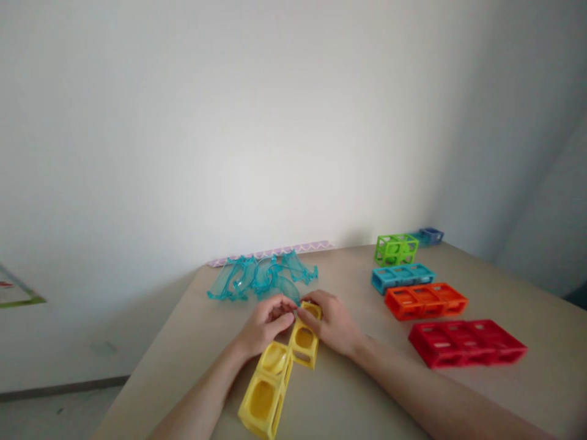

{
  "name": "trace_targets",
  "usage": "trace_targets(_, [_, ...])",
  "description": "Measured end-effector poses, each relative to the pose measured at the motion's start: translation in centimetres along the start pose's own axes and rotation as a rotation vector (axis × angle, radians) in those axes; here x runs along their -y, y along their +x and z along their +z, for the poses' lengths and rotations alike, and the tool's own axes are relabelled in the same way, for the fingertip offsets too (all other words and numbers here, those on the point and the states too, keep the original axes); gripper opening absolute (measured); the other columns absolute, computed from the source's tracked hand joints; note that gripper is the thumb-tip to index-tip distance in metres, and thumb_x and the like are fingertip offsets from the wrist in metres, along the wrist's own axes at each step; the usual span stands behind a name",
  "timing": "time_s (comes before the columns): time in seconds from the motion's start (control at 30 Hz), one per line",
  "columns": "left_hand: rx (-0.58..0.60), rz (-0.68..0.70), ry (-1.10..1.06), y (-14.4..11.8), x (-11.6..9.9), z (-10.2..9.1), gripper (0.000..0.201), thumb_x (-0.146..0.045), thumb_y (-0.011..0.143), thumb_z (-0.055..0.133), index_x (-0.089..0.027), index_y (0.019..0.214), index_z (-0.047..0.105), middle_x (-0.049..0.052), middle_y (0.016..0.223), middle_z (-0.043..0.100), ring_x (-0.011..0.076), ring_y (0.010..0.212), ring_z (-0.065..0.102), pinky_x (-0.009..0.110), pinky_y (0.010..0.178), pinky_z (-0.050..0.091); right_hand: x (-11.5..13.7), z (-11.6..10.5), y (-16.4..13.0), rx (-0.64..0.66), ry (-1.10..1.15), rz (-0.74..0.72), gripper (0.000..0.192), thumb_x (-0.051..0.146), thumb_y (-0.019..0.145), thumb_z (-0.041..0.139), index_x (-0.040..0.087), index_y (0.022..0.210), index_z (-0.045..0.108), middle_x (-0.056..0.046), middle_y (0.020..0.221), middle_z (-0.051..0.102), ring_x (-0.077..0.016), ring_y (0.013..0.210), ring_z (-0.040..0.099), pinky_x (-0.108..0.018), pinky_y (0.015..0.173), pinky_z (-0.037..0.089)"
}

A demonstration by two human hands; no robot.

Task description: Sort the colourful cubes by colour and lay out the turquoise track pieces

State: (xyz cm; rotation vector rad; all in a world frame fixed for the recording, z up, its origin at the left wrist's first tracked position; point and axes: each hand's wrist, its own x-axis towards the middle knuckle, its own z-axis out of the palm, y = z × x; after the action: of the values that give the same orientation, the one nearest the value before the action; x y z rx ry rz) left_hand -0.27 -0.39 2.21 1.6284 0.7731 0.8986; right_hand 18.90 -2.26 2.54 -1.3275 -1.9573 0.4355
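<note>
My right hand (pixel 337 322) is closed around the far end of a pair of yellow open-frame cube blocks (pixel 304 338), thumb on top. Thumb and fingers of my left hand (pixel 267 327) curl together at the left side of that same end; whatever lies between them is too small to make out. A second yellow pair of blocks (pixel 261 398) lies nearer to me, touching the first at a corner and offset to the left. Just beyond my fingers is a group of clear teal curved track pieces (pixel 263 276).
On the right stand rows of frame blocks: red (pixel 468 344), orange (pixel 426 301), blue (pixel 403 277) and green (pixel 397 249). Behind them sits a purple block (pixel 431 236) by the table's far corner. A lilac patterned strip (pixel 293 249) runs along the wall.
</note>
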Motion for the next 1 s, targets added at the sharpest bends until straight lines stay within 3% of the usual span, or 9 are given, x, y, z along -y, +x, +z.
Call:
trace_targets(0.2, [0.142, 0.024, 0.11, -0.6, -0.8, -1.4, 0.023, -0.038, 0.078, 0.065, -0.016, 0.074, 0.066, 0.004, 0.072, 0.059, 0.0157, 0.067, 0.052, 0.024, 0.059, 0.036, -1.5, 0.0, 0.8, -0.033, -0.014, 0.073, 0.021, 0.031, 0.085, 0.052, 0.019, 0.083, 0.07, -0.004, 0.076, 0.068, -0.0169, 0.069, 0.059, -0.026, 0.063, 0.039])
trace_targets(0.33, [0.23, -0.027, 0.166, -1.5, -0.9, -2.2, 0.025, -0.04, 0.071, 0.07, -0.017, 0.073, 0.062, 0.003, 0.075, 0.058, 0.0148, 0.066, 0.05, 0.023, 0.058, 0.036, -1.9, 0.1, 1.1, -0.066, -0.003, 0.099, 0.025, 0.03, 0.087, 0.049, 0.018, 0.079, 0.069, -0.006, 0.078, 0.069, -0.0179, 0.071, 0.06, -0.027, 0.065, 0.039])
trace_targets(0.5, [0.252, -0.039, 0.073, -1.7, -0.6, -1.7, 0.027, -0.038, 0.067, 0.072, -0.017, 0.068, 0.055, 0.003, 0.08, 0.057, 0.0144, 0.069, 0.049, 0.023, 0.059, 0.036, -2.1, 0.2, 1.3, -0.103, 0.019, 0.118, 0.022, 0.026, 0.086, 0.048, 0.019, 0.077, 0.067, -0.005, 0.076, 0.068, -0.0174, 0.07, 0.06, -0.026, 0.064, 0.04])
trace_targets(0.6, [0.176, -0.005, -0.151, -1.4, -0.6, -1.3, 0.029, -0.037, 0.066, 0.073, -0.017, 0.064, 0.053, 0.008, 0.094, 0.06, 0.0179, 0.078, 0.054, 0.025, 0.063, 0.041, -2.6, 0.1, 1.4, -0.136, 0.032, 0.142, 0.024, 0.025, 0.088, 0.044, 0.019, 0.078, 0.065, -0.005, 0.076, 0.068, -0.0169, 0.071, 0.06, -0.026, 0.065, 0.04])
trace_targets(0.77, [0.031, -0.023, -0.549, -1.1, -1.2, -1.2, 0.024, -0.03, 0.065, 0.075, -0.015, 0.064, 0.056, 0.009, 0.107, 0.062, 0.0133, 0.066, 0.058, 0.025, 0.057, 0.045, -2.8, -0.4, 1.5, -0.14, 0.039, 0.17, 0.026, 0.024, 0.089, 0.042, 0.019, 0.073, 0.062, -0.004, 0.07, 0.066, -0.0163, 0.065, 0.058, -0.025, 0.06, 0.037])
trace_targets(0.87, [-0.153, -0.051, -0.711, -0.9, -1.3, -1.3, 0.018, -0.032, 0.07, 0.072, -0.016, 0.074, 0.064, 0.007, 0.092, 0.066, 0.0111, 0.061, 0.058, 0.022, 0.054, 0.046, -2.6, -0.6, 1.4, -0.11, 0.043, 0.162, 0.027, 0.025, 0.09, 0.04, 0.02, 0.071, 0.059, -0.003, 0.066, 0.063, -0.0162, 0.062, 0.057, -0.025, 0.058, 0.036])
trace_targets(1.0, [-0.269, -0.205, -0.853, -0.3, -1.2, -1.2, 0.035, -0.042, 0.07, 0.071, -0.013, 0.091, 0.07, 0.004, 0.067, 0.065, 0.0108, 0.048, 0.056, 0.02, 0.042, 0.043, -1.8, -0.5, 1.0, -0.043, 0.072, 0.103, 0.028, 0.028, 0.093, 0.038, 0.02, 0.076, 0.06, -0.002, 0.068, 0.062, -0.0158, 0.064, 0.056, -0.025, 0.061, 0.038])
